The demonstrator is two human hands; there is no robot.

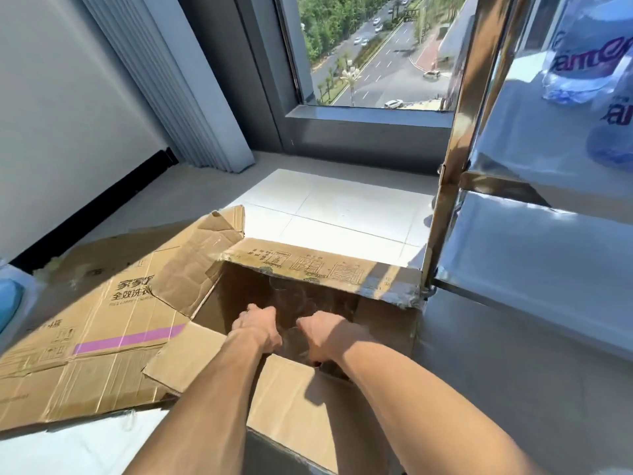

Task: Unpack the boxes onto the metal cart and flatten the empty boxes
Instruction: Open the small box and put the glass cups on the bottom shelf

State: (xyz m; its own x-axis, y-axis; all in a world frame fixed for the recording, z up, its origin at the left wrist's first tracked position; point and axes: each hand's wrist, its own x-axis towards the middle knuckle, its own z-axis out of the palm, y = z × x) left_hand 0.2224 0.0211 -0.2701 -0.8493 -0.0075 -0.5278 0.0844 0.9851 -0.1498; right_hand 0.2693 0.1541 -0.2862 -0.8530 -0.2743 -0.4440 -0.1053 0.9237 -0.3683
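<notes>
Both the left hand and right hand grip something clear inside the box; lifted blind past the flaps, it may snag and slip.

Box mouth open; cart post crowds right, seemingly.
</notes>
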